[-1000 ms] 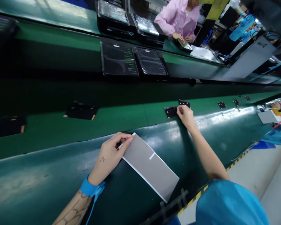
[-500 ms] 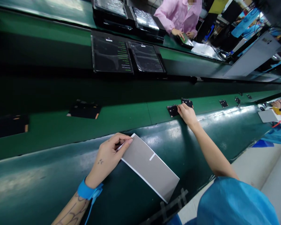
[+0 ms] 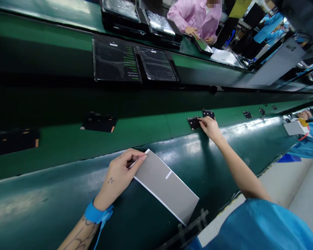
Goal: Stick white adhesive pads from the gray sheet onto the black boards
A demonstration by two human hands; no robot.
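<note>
My left hand (image 3: 123, 172), a blue strap around its wrist, pinches the upper left corner of a grey sheet with white edges (image 3: 167, 185). The sheet lies slanted over the dark green near ledge, a short white bar near its upper edge. Farther out, my right hand (image 3: 210, 129) reaches over the green belt with thumb and fingers closed at the right edge of a small black circuit board (image 3: 193, 123). Just behind that hand lies a second black board (image 3: 208, 114), partly covered by it.
More black boards lie on the belt, one at left (image 3: 99, 122), another at far left (image 3: 14, 140) and several small ones at right. Two black panels in trays (image 3: 116, 62) sit beyond. Across the line, a person in pink (image 3: 190, 15) handles a green-faced panel (image 3: 202, 45).
The boards at left have shifted right along the belt, while the panels beyond appear farther left as the view turns slightly. Both hands keep their grips.
</note>
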